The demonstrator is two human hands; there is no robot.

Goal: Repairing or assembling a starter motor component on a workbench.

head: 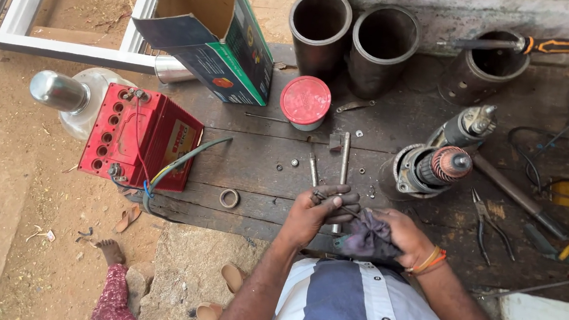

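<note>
Grimy wooden workbench (263,165) on dirt ground, left grip (318,212) closed on bolt (336,203), right grip (399,234) clutching rag (366,236)

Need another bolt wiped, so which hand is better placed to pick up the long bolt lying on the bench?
Probably the left hand: it sits right beside the long bolt, while the right hand is bunched around the dark cloth.

Landmark: red-lidded round tin (305,101). Below tin, dark wooden bench (257,157) mostly open, only long steel bolts (344,160), small nuts, metal ring (229,198). Left blocked: red battery (140,138), open cardboard box (221,39). Above: dark steel cylinder sleeves (350,37). Right: copper-wound motor armature (433,169), pliers (490,225).
</note>
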